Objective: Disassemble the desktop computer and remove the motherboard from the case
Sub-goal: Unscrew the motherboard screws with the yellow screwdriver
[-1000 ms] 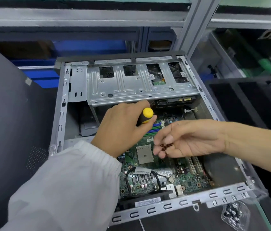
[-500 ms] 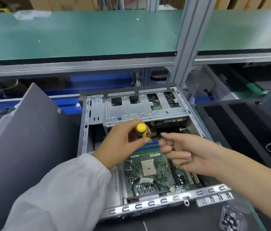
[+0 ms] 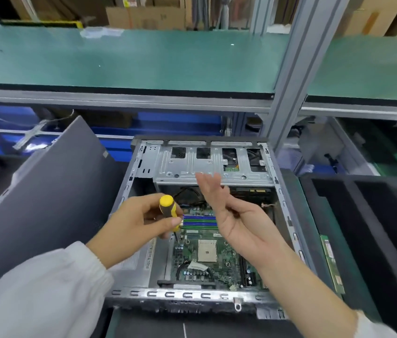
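The case (image 3: 129,206) lies open on the tabletop (image 3: 314,230) with its side panel off — a grey panel (image 3: 46,191) leans just left of the case, most likely that cover. Across the far end of the case a drive cage (image 3: 212,164) remains fitted. So the opening-up is done, and by my reading the cooler is off too, since the CPU socket (image 3: 207,250) in the middle of the case floor shows bare.

The motherboard (image 3: 200,264) sits flat on the case floor, not yet lifted. Its memory slots (image 3: 200,221), beyond the socket toward the cage, look unfilled, though I cannot be certain. A black cable (image 3: 184,267) curls on the near part of the board; whether it is plugged in I cannot tell. The board's mounting screws are too small to make out, so how many are left is unclear.

The left hand (image 3: 134,228), in a white sleeve (image 3: 41,289), is over the left half of the case and grips a yellow-handled screwdriver (image 3: 168,208), fingers curled round the handle, tip pointing down at the board's left edge. The right hand (image 3: 231,215) is raised above the middle of the case, fingers straight and loosely spread, holding nothing I can see.

My judgement: past halfway. What remains is any last screws and cables, then lifting the board out — perhaps easing it clear under the cage.
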The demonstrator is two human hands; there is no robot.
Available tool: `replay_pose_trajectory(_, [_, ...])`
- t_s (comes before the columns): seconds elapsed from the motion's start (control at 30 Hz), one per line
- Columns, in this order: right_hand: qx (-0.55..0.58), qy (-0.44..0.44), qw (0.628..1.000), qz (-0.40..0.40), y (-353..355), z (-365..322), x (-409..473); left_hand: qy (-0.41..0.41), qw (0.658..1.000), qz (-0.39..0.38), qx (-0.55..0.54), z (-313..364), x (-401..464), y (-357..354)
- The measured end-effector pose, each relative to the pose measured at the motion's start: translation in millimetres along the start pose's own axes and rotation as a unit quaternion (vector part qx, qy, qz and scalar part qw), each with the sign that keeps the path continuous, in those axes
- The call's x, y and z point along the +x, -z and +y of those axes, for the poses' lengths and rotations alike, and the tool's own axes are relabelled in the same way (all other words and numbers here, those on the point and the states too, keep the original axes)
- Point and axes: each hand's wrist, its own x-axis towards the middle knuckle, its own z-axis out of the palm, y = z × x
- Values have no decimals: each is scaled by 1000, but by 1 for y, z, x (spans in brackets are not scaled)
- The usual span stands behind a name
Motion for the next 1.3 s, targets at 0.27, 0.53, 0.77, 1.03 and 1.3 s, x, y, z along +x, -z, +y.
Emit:
replay_pose_trajectory(0.27, [-102,-1,995,-4,-6,0,7,13,999,-32,30,-1,3,2])
replay_pose_trajectory(0.53, [-824,62,563,15,-4,6,28,-7,974,-9,227,-18,3,-2])
replay_pose_trajectory(0.77, [-986,115,123,-5,6,29,32,-59,951,43,302,-50,-3,-11])
replay_pose_trajectory(1.03, [-976,138,167,-27,27,27,26,-57,949,12,309,-54,-2,-11])
replay_pose_trajectory(1.3, [-971,134,189,-53,44,23,24,-56,949,-20,309,-50,-4,4])
